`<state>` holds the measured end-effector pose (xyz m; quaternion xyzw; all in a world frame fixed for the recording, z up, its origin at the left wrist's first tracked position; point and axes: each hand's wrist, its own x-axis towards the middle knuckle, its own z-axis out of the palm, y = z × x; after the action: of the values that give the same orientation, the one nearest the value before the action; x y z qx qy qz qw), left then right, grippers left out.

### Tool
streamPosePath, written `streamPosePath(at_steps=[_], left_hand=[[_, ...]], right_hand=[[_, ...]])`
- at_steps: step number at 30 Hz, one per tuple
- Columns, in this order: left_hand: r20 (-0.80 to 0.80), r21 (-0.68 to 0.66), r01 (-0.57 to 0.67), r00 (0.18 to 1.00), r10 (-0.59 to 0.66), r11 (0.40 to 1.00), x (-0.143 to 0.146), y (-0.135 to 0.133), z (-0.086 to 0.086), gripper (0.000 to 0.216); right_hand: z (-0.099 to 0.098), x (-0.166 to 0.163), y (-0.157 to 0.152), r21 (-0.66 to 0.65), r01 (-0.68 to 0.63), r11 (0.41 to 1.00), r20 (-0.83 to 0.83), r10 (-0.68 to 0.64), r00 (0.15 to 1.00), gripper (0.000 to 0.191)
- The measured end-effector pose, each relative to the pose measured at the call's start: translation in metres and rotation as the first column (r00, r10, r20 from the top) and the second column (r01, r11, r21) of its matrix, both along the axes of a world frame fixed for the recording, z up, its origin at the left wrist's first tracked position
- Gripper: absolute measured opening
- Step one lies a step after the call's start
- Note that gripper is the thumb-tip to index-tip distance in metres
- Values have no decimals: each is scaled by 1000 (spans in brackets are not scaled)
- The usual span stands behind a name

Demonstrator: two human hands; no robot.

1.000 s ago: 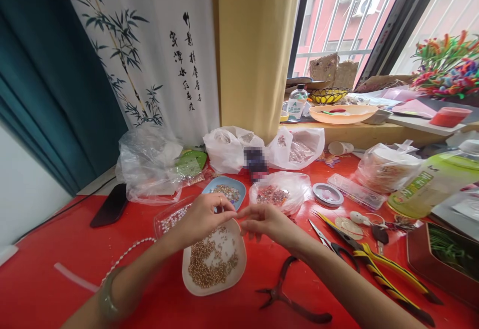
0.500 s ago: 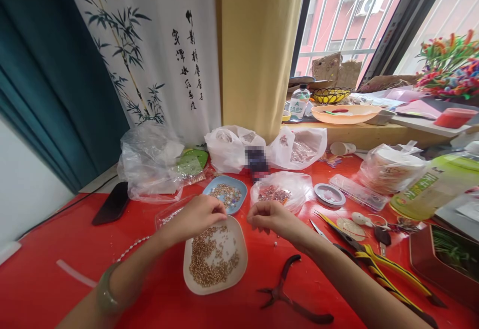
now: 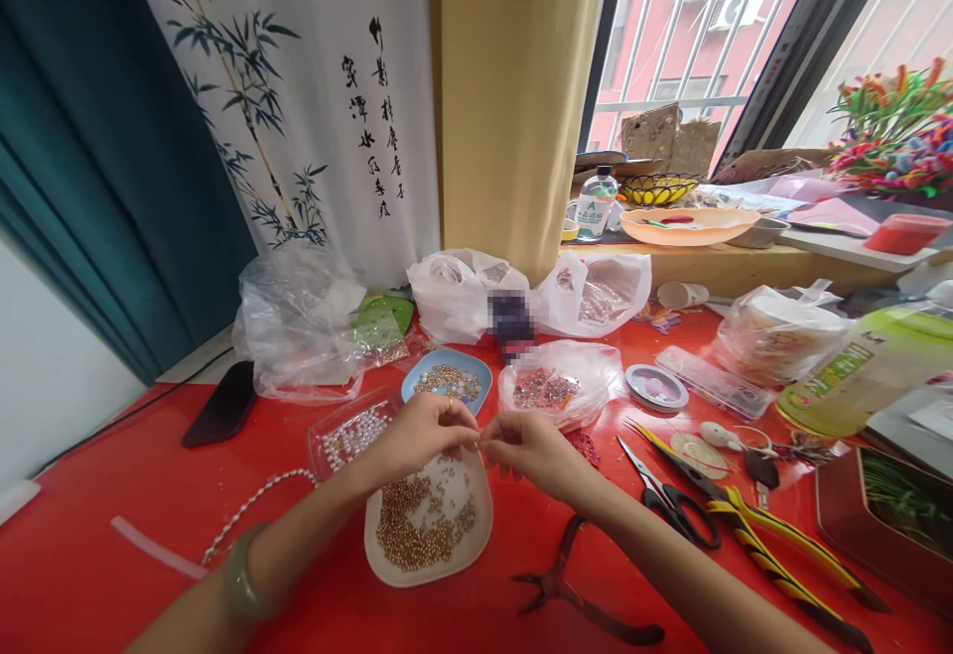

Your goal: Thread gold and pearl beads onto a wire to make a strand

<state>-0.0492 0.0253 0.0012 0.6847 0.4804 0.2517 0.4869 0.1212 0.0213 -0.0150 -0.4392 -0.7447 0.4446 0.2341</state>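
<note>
My left hand (image 3: pixel 424 433) and my right hand (image 3: pixel 530 448) meet fingertip to fingertip above the far rim of a white dish (image 3: pixel 480 545) of small gold beads. Both pinch something too small to make out. A string of white pearl beads (image 3: pixel 253 501) trails on the red table (image 3: pixel 89 535) from under my left forearm. A clear tray of pearls (image 3: pixel 348 436) lies just left of my left hand. Behind the hands sit a blue dish of mixed beads (image 3: pixel 449 382) and a bag of pink beads (image 3: pixel 552 386).
Black pliers (image 3: pixel 588 606) lie near my right forearm, with scissors (image 3: pixel 670 500) and yellow-handled pliers (image 3: pixel 766 545) to the right. A black phone (image 3: pixel 224 404), plastic bags (image 3: pixel 298 331), a green bottle (image 3: pixel 864 368) and a tin (image 3: pixel 885 515) ring the table. The window ledge (image 3: pixel 745 262) holds dishes.
My hands were together a second ago, drew apart over the dish, and have come back together at the fingertips. The scissors now show fully beside my right arm.
</note>
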Motion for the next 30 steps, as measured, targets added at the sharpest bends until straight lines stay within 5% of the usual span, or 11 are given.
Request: streamPosePath(at_steps=[6,9,11,13,18,24,30], left_hand=[[-115,177,-39,992,60,984,0,0,-1,17],[-171,256,-35,982,81,966,1,-1,-1,16],[-183,236,-25,981,69,971,1,-1,-1,17],[-185,220,-22,981,64,975,1,-1,0,18],[-192,222,-26,979,70,975,1,-1,0,16],[-203,246,-13,977,65,969,1,-2,-2,16],[-191,327,-37,976,105,944,-1,0,-1,18]], right_hand=[[8,14,14,315,50,948,156,-104,982,21],[8,31,39,507,49,860,231,-191,954,31],[5,42,55,689,-117,715,457,-304,836,35],[3,51,64,703,-189,685,530,-328,782,32],[-3,62,64,642,-219,735,607,-312,731,33],[-13,61,64,606,-89,791,620,-399,675,34],[-6,56,60,576,55,816,531,-424,733,26]])
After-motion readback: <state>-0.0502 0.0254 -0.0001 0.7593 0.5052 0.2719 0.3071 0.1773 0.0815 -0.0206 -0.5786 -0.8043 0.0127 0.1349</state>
